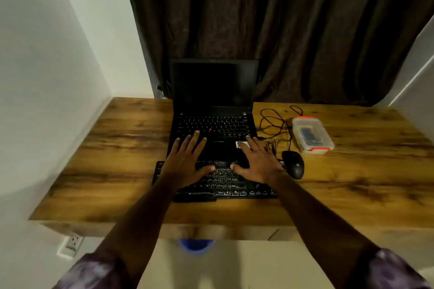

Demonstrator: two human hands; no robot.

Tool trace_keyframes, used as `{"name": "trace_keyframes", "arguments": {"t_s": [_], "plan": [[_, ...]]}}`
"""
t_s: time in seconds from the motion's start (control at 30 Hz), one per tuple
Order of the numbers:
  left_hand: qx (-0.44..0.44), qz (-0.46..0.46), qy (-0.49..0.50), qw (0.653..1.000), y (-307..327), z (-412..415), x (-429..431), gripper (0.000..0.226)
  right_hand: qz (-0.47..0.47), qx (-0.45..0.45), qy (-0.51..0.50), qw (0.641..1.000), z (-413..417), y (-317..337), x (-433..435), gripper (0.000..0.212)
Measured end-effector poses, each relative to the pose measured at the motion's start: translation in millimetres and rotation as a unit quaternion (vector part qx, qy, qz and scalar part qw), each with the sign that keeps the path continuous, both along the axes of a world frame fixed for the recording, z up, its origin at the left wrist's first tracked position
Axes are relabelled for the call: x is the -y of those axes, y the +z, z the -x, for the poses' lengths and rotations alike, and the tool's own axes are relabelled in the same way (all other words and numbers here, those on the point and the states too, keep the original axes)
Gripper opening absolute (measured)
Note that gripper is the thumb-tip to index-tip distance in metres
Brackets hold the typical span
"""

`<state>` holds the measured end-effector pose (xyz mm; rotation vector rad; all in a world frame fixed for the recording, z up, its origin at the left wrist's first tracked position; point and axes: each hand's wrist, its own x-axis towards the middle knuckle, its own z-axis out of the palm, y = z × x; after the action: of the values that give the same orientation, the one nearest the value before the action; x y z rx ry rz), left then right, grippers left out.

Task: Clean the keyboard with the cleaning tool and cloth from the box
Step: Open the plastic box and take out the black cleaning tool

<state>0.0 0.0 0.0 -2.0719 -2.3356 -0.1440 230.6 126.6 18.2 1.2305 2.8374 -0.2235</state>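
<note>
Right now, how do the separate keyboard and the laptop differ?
The keyboard lies flat nearest the desk edge; the laptop stands behind it, lid open, screen dark. The laptop has a red nub among its keys and a white sticker; the keyboard shows neither. Both are black.

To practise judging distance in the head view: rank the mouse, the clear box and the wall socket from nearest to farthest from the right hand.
From the right hand:
1. Mouse, just to its right.
2. Clear box, further right and back.
3. Wall socket, low down, far left.
</note>
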Motion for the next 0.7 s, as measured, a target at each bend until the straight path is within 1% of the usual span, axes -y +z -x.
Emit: {"name": "trace_keyframes", "arguments": {"t_s": [0.03,0.17,0.23,0.4,0.53,0.7], "plan": [[-0.001,0.010,0.001,1.000,-3,0,4,0.101,-0.001,0.006,0.005,1.000,-1,-4,5,0.093],[-0.017,0.005,0.005,1.000,-16,-4,18,0.112,-0.002,0.009,0.008,1.000,-4,-21,19,0.093],[-0.021,0.021,-0.001,1.000,-21,-8,22,0.119,0.001,0.011,0.013,1.000,-5,-25,25,0.095],[-0.018,0.038,-0.051,0.998,-33,-10,28,0.133,0.009,0.049,0.044,0.998,-9,-36,31,0.111],[-0.018,0.027,-0.076,0.997,-37,-12,28,0.135,-0.001,0.079,0.066,0.995,-14,-43,28,0.123],[-0.013,0.028,-0.083,0.996,-45,-7,36,0.133,-0.023,0.094,0.078,0.992,-24,-45,22,0.125]]}}
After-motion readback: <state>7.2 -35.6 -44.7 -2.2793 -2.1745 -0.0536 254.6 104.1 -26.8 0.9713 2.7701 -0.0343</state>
